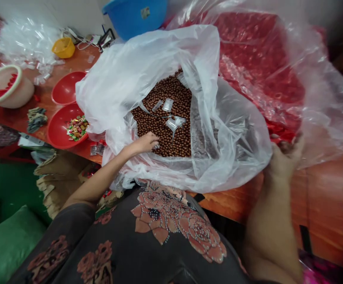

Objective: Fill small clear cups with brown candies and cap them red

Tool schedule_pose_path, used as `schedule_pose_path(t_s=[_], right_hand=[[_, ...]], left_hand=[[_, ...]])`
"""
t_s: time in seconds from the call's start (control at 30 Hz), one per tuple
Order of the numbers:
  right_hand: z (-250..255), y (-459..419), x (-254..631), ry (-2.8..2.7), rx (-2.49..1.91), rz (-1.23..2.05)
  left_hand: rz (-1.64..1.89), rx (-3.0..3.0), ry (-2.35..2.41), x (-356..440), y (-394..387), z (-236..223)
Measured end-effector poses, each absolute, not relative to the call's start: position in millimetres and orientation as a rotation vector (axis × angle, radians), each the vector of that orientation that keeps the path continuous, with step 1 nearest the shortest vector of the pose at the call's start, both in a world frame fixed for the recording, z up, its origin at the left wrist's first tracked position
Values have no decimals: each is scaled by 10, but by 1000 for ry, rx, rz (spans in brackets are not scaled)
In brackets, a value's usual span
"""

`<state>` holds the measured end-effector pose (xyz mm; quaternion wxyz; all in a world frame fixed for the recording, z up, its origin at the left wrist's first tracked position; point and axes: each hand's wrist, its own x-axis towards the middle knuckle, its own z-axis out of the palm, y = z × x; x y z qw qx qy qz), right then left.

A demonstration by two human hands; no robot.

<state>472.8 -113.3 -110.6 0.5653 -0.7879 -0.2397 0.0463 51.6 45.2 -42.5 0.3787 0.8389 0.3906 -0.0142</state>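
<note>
A big clear plastic bag [147,75] lies open on the orange table [322,205], full of small brown balls [171,130]. A few small clear packets [167,105] lie on top of the balls. My left hand [147,142] reaches into the bag with its fingers curled down among the balls at the near edge; something small and clear shows at the fingertips. My right hand [286,156] is blurred at the edge of a second clear bag [292,79] holding red pieces; its fingers do not show clearly.
Two red bowls [66,88] stand to the left, the nearer one holding wrapped sweets [76,128]. A cream basin [5,86], a yellow cup [63,47], a heap of clear wrappers [26,39] and a blue tub [135,15] lie further back. Green sacks [8,240] sit on the floor.
</note>
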Motion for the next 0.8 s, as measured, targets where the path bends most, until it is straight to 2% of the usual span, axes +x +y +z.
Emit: schedule_pose_path(t_s=[0.1,0.27,0.57,0.8], right_hand=[[-982,-1178,4680,-289,-1441,278],[-647,-1393,4489,-224,-1172,339],[-22,-1642,3831,-422,-1043,474],[-79,-1666,3368,-420,-1011,732]], left_hand=[[-89,2151,1037,390,482,-429],[-137,2215,1218,383,476,-478],[-18,2046,1210,682,412,-590],[78,1471,1144,802,434,-775]])
